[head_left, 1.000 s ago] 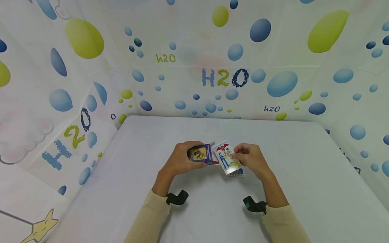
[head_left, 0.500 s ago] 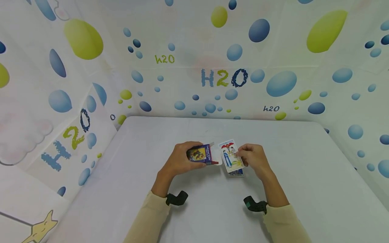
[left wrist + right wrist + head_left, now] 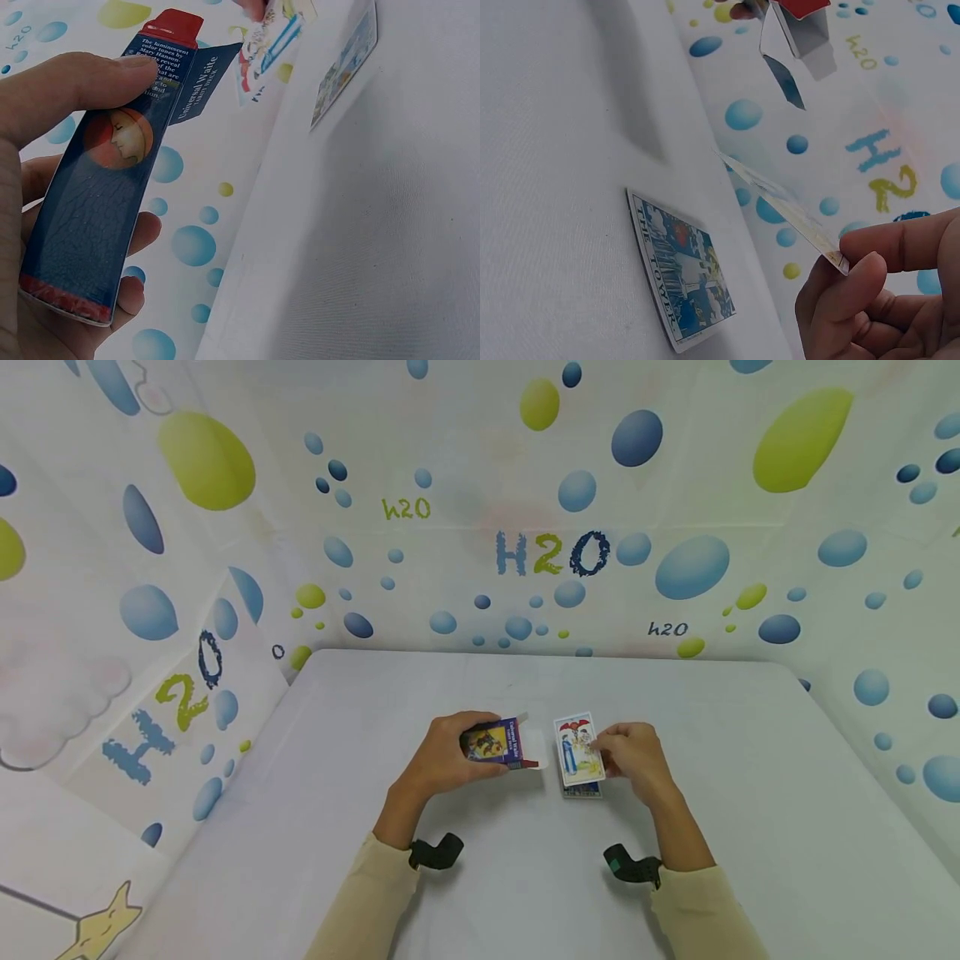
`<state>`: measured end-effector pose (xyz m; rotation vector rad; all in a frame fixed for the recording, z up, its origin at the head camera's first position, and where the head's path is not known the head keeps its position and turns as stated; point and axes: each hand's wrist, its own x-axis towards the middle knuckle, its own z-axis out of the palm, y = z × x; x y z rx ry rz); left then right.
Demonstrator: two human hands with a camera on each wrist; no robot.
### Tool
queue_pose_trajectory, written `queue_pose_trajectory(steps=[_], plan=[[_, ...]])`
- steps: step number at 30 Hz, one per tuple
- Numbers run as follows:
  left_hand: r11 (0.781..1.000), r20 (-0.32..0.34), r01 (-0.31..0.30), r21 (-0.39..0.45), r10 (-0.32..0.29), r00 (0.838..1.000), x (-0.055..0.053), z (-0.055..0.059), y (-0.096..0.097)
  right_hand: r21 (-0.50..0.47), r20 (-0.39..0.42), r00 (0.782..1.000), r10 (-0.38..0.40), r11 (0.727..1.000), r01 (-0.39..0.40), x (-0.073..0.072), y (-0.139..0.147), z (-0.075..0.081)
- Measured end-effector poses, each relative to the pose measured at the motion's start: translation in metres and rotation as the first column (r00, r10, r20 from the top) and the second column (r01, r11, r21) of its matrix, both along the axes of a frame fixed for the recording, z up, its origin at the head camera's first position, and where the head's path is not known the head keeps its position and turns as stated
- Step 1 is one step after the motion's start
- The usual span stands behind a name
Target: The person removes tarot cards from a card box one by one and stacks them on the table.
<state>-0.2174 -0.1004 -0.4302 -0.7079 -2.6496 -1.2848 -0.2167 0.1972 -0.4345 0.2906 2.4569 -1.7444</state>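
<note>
My left hand (image 3: pixel 442 752) grips a dark blue tarot card box (image 3: pixel 491 742), thumb on one narrow side and fingers around the other. Its end flap (image 3: pixel 204 84), lettered Universal Waite, sticks out on the side facing the other hand. Between thumb and fingers, my right hand (image 3: pixel 637 762) pinches a tarot card (image 3: pixel 576 750) by its right edge, picture side up in the head view. Just below that card, a second tarot card (image 3: pixel 686 270) marked THE TOWER lies face up on the white table; in the head view the held card covers most of it.
A white cloth-like surface covers the table (image 3: pixel 360 693). Behind it rises a white backdrop (image 3: pixel 465 460) printed with blue and green drops and H2O lettering. Black wrist cameras, one of them the left camera (image 3: pixel 437 850), jut inward from both wrists.
My right hand has drawn the card away from the box's open end, rightward and over the card on the table, and straightened its tilt. The left hand and box stay nearly still.
</note>
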Motion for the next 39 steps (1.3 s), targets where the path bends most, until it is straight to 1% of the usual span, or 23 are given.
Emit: queue_pose_trajectory(steps=[7,12,17,26,31,36,39], plan=[[1.000,-0.010,0.004,0.008,-0.004,1.000,0.001,0.000,0.000,0.026,0.047,0.999,-0.002,1.000,0.001,-0.002,0.001,-0.009],[1.000,0.005,0.000,-0.001,0.000,1.000,0.001,-0.001,0.000,0.023,0.086,0.996,-0.006,1.000,0.004,-0.004,0.002,-0.016],[1.000,0.014,-0.008,-0.009,0.008,1.000,0.001,-0.001,0.001,0.027,0.088,0.996,-0.008,1.000,0.006,-0.005,0.003,-0.022],[1.000,0.003,-0.003,-0.003,0.003,1.000,0.000,-0.002,0.001,0.061,0.097,0.995,-0.008,0.998,0.002,-0.006,0.003,-0.026],[1.000,0.004,0.007,-0.001,-0.007,1.000,0.000,-0.002,0.001,0.147,0.078,0.997,0.010,0.989,-0.022,-0.005,0.003,-0.027],[1.000,-0.008,0.012,0.004,-0.012,1.000,0.000,-0.002,0.000,0.274,0.073,0.997,0.029,0.961,-0.048,-0.005,0.002,-0.031],[1.000,-0.005,0.009,0.005,-0.009,1.000,0.001,-0.001,0.001,0.330,0.090,0.996,0.028,0.942,-0.056,-0.006,0.001,-0.031]])
